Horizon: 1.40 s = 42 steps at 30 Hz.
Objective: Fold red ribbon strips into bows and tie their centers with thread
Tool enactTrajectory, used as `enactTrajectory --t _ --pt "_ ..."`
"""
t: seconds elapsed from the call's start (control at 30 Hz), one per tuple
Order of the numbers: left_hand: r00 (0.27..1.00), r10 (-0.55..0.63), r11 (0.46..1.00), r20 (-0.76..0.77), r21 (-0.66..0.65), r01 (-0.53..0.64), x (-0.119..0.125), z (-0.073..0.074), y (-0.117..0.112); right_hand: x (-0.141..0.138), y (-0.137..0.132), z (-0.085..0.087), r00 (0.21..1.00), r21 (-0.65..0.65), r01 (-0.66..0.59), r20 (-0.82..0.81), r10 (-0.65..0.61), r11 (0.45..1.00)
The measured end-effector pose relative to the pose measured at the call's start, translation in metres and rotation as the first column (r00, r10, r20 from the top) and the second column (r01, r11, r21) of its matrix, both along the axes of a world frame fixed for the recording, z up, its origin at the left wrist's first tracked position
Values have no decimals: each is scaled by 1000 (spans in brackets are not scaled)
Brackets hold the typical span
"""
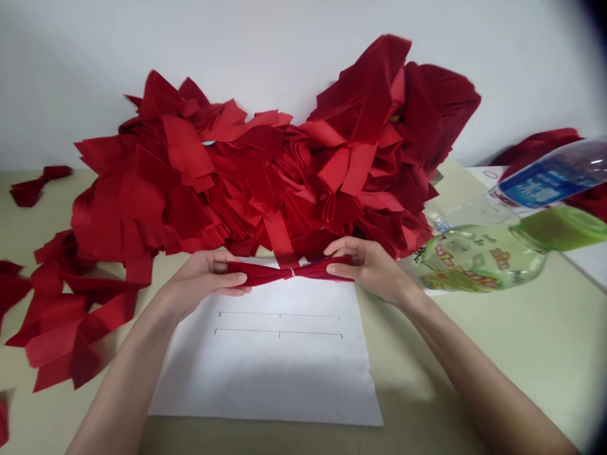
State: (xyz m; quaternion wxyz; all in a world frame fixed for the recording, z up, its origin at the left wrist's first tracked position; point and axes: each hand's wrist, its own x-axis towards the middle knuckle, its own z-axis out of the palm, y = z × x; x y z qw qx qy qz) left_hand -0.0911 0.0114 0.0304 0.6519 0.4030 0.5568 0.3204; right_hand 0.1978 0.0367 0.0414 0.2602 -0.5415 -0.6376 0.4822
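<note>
Both hands are over the far edge of a white sheet of paper on the beige surface. The left hand is closed around the left end of a bunched red strip, fingers curled over the top and thumb underneath. The right hand pinches the right end of the strip, fingers narrow and flat along the cloth. The strip is held level between them, just above the paper. It is cinched at its middle by a thin white tie, so it looks like a bow.

The paper has two ruled lines with centre ticks, near side of the strip. Just beyond the hands is a big pile of red strips, stacked against the wall. Loose strips trail off the pile on the left. On the right, a green bottle lies on its side, nearly touching the right wrist. A clear bottle with a blue label lies just beyond it.

Risks, as I judge them:
- The tie looks thin (can't tell how tight). Pulling the ends apart unevenly could slide it off centre or pop it loose, and the gathers would open.
- One long strip from the pile hangs down right behind the tie and could get caught in the bow.
- The right wrist is close to the green bottle, so a sideways move could knock it and set it rolling.
- The paper isn't weighted, so a dragging forearm could shift it and take the lines out from under the strip.
</note>
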Motion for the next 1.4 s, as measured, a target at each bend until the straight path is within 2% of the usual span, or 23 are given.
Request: enactTrajectory --t 0.13,0.27,0.37,0.43,0.5,0.57,0.6,0.67,0.73,0.83,0.93,1.03,1.13,1.23,1.4 --pt "990 -117 993 -80 -17 116 1 4 1 0 0 6 994 -66 -109 4 110 992" --pt "977 -171 985 -128 14 174 5 4 1 -4 -3 10 977 -95 -210 21 213 973" --pt "958 -171 979 -229 65 191 13 3 -1 -9 -7 6 949 -102 -309 27 313 946" --pt "961 -136 984 -239 78 158 19 2 -3 -12 -10 4 932 -93 -360 15 362 928" --pt "987 -84 994 -135 65 93 24 1 -5 -17 -14 3 934 -68 -356 8 357 932" --pt "996 16 998 91 55 -21 28 0 -6 -21 -16 4 954 -42 -300 0 300 953" --pt "969 72 995 235 45 -85 30 -1 -6 -23 -17 5 963 -30 -269 -13 269 963" --pt "868 147 986 474 4 -169 35 -4 -7 -26 -18 7 975 -12 -218 -47 217 976" --pt "821 138 989 554 -29 -147 42 -7 -9 -27 -18 8 983 4 -175 -63 174 985" --pt "900 68 998 431 -23 -64 59 -14 -15 -30 -20 4 989 29 -137 -48 138 990" --pt "941 93 995 324 -2 -98 74 -21 -22 -33 -25 -1 988 89 -156 -7 157 984" --pt "959 76 994 274 54 -94 81 -23 -27 -36 -31 -2 986 156 -162 63 154 974" --pt "952 87 987 294 106 -123 82 -19 -27 -39 -36 2 983 190 -170 106 152 967" --pt "951 64 985 302 136 -109 80 -14 -26 -40 -35 5 985 203 -172 58 164 964" --pt "980 9 976 198 213 -52 78 -11 -24 -37 -30 2 996 222 -64 -46 76 973"
